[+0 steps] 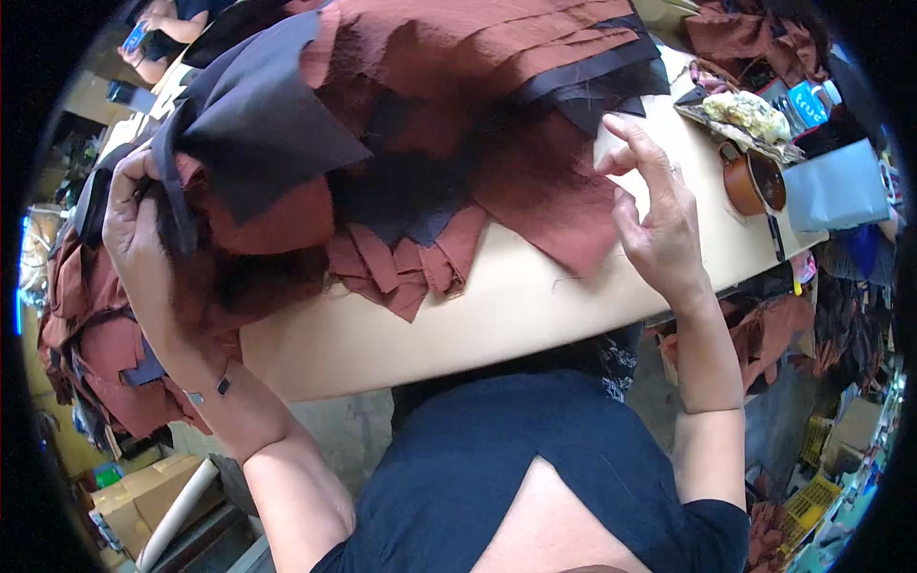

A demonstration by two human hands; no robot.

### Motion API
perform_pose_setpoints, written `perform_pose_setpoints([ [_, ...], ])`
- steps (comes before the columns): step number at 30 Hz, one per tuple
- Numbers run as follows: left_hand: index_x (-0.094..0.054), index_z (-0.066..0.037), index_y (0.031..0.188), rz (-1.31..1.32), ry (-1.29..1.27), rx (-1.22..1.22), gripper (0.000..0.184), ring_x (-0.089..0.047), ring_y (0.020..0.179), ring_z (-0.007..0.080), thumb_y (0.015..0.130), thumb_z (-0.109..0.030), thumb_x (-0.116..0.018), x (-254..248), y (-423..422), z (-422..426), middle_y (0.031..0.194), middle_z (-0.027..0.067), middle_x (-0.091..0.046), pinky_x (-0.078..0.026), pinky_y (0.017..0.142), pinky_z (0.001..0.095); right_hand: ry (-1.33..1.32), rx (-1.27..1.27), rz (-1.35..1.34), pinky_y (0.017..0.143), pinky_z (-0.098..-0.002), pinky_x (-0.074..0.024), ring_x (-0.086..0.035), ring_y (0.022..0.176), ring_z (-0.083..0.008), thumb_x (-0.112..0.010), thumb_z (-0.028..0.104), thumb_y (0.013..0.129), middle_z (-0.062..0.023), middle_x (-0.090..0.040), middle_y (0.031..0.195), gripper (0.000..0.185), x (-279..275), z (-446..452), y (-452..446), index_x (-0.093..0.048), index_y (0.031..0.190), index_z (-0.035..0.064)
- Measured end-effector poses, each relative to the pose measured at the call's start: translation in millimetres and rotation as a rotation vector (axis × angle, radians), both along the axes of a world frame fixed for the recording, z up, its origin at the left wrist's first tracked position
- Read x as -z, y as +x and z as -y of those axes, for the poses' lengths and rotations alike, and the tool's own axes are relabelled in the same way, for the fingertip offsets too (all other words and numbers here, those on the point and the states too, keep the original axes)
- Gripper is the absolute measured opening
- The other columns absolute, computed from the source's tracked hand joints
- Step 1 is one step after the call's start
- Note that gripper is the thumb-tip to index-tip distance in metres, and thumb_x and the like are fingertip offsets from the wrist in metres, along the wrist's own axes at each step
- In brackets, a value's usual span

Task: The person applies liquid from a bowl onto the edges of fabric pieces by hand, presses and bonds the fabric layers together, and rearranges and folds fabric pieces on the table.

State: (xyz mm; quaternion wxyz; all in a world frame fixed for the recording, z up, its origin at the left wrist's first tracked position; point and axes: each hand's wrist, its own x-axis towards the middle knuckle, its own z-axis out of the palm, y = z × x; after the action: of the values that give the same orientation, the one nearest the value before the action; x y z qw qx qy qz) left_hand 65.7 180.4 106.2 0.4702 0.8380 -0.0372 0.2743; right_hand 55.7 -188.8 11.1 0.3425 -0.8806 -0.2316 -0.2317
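A large heap of rust-red cloth pieces (420, 57) and dark navy cloth pieces (277, 134) lies across the pale table (382, 353). At the heap's left side, my left hand (138, 215) has its fingers closed on the edge of the dark cloth, with part of the fingers behind it. My right hand (654, 205) is raised over the table beside the right end of a red piece, thumb and index finger apart, nothing between them. Small red strips (411, 267) stick out from under the heap near the table's front edge.
On the right stand a brown mug (753, 181), a light blue container (838, 186), a bottle (810, 103) and a dark pen-like object (776, 239). Cloth hangs at the left. A cardboard box (153, 497) is on the floor. Another person (172, 29) is at the upper left.
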Motion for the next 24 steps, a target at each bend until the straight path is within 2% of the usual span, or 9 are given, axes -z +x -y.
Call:
perform_pose_setpoints([
  [4, -0.055, -0.001, 0.087, 0.065, -0.033, -0.023, 0.016, -0.046, 0.076, 0.0054, 0.082, 0.005, -0.041, 1.4, 0.7, 6.2, 0.086, -0.002, -0.053, -0.038, 0.072, 0.0177, 0.23, -0.213, -0.153, 0.082, -0.0266, -0.0492, -0.06, 0.091, -0.0154, -0.055, -0.009, 0.077, -0.0081, -0.06, 0.094, 0.066, -13.9, -42.8, 4.2, -0.033, 0.138, 0.0047],
  [9, -0.058, 0.0, 0.092, 0.095, -0.053, 0.033, 0.014, -0.049, 0.081, 0.0059, 0.088, 0.005, -0.045, -2.6, 2.8, 2.0, 0.089, -0.0003, -0.056, -0.04, 0.077, 0.0197, 0.385, -0.343, -0.093, 0.097, -0.0406, -0.0416, -0.055, 0.112, -0.0332, -0.076, 0.019, 0.073, -0.0193, -0.055, 0.122, 0.101, -4.4, -129.5, 20.2, -0.005, 0.144, 0.0023],
  [10, -0.058, -0.001, 0.093, 0.116, -0.031, 0.042, 0.015, -0.051, 0.079, 0.006, 0.088, 0.004, -0.045, -3.0, 3.2, -0.7, 0.089, 0.0005, -0.057, -0.041, 0.073, 0.0194, 0.451, -0.332, -0.086, 0.098, -0.0391, -0.0399, -0.051, 0.117, -0.0333, -0.076, 0.02, 0.073, -0.0196, -0.051, 0.127, 0.101, -1.4, -145.2, 26.2, -0.006, 0.144, 0.0027],
  [12, -0.057, -0.003, 0.096, 0.161, 0.01, 0.063, 0.017, -0.054, 0.073, 0.0062, 0.088, 0.002, -0.044, -3.8, 4.8, -5.5, 0.088, 0.0021, -0.06, -0.044, 0.067, 0.0187, 0.615, -0.334, -0.311, 0.092, -0.0412, -0.042, -0.055, 0.107, -0.0375, -0.069, 0.007, 0.074, -0.0247, -0.054, 0.117, 0.092, -11.4, -162.8, 27.6, -0.008, 0.143, 0.003],
  [15, -0.057, -0.002, 0.096, 0.169, 0.002, 0.087, 0.016, -0.056, 0.084, 0.0088, 0.088, 0.005, -0.045, -1.2, 5.5, -13.7, 0.095, 0.0047, -0.061, -0.045, 0.077, 0.0218, 0.924, -0.602, -0.606, 0.089, -0.0287, -0.0439, -0.056, 0.103, -0.0206, -0.066, 0.005, 0.076, -0.0142, -0.054, 0.118, 0.084, -14.7, -166.3, 32.4, -0.016, 0.143, 0.0015],
  [18, -0.058, -0.001, 0.093, 0.19, -0.189, 0.1, 0.012, -0.052, 0.088, 0.0076, 0.085, 0.006, -0.052, 1.5, -2.9, -3.7, 0.093, 0.0011, -0.059, -0.041, 0.081, 0.0209, 0.985, -0.579, -0.558, 0.084, -0.024, -0.0449, -0.055, 0.093, -0.0128, -0.058, -0.002, 0.077, -0.0085, -0.056, 0.106, 0.07, -28.4, -126.6, 24.7, -0.026, 0.139, 0.003],
  [20, -0.058, -0.001, 0.093, 0.186, -0.072, 0.13, 0.012, -0.053, 0.09, 0.0089, 0.084, 0.006, -0.053, 4.0, -4.8, 10.4, 0.096, 0.0027, -0.061, -0.041, 0.083, 0.0222, 1.115, -0.663, -0.691, 0.081, -0.0192, -0.0448, -0.054, 0.087, -0.0064, -0.055, -0.005, 0.078, -0.0023, -0.054, 0.098, 0.062, -40.1, -87.0, 22.7, -0.033, 0.136, 0.0041],
  [23, -0.058, -0.001, 0.093, 0.167, 0.214, 0.196, 0.016, -0.056, 0.093, 0.0119, 0.081, 0.009, -0.053, 17.2, 4.1, 21.8, 0.1, 0.0052, -0.063, -0.041, 0.087, 0.0246, 0.957, -0.491, -0.752, 0.074, -0.0159, -0.0457, -0.057, 0.083, -0.0054, -0.053, -0.004, 0.078, -0.0033, -0.059, 0.098, 0.063, -44.9, -47.1, 25.2, -0.031, 0.137, 0.0008],
  [24, -0.057, -0.001, 0.093, 0.131, 0.243, 0.246, 0.017, -0.057, 0.092, 0.0126, 0.08, 0.009, -0.053, 22.6, 6.6, 31.5, 0.1, 0.0057, -0.063, -0.041, 0.088, 0.0251, 0.978, -0.495, -0.783, 0.073, -0.0145, -0.0427, -0.053, 0.079, -0.0022, -0.053, -0.004, 0.081, 0.0012, -0.053, 0.09, 0.054, -42.9, -40.6, 26.2, -0.04, 0.132, 0.0047],
])
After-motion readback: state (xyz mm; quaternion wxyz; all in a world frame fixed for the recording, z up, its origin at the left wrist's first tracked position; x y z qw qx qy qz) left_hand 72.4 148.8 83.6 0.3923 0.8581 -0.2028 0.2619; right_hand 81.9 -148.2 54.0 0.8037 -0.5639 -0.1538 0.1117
